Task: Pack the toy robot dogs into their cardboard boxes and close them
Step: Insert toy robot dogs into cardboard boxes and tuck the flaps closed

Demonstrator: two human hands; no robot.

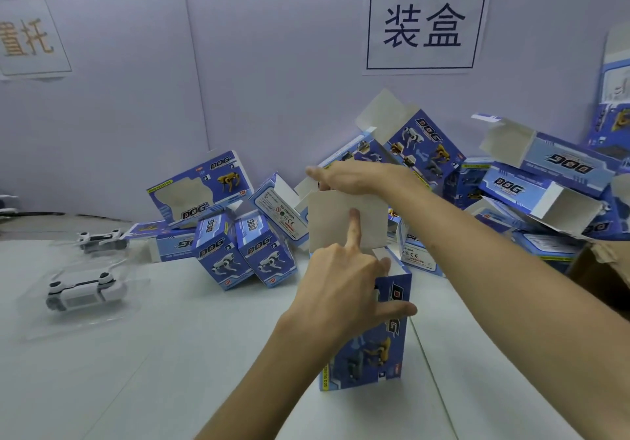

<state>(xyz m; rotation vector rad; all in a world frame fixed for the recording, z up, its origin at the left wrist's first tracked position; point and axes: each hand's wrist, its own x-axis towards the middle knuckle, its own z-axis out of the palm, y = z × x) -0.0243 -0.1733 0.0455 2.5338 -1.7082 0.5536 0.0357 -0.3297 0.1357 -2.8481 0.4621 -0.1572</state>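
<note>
Left hand (337, 283) grips upright blue box (368, 354), near centre on worktop (170, 354): thumb across its front, index finger straight against raised white flap (344, 221). Right hand (347, 177) reaches in from right, fingers curled over flap's top edge. White toy robot dog (85, 291) in clear tray lies left; second dog (102, 238) farther back. Heap of open boxes (545, 180) far right, against wall.
</note>
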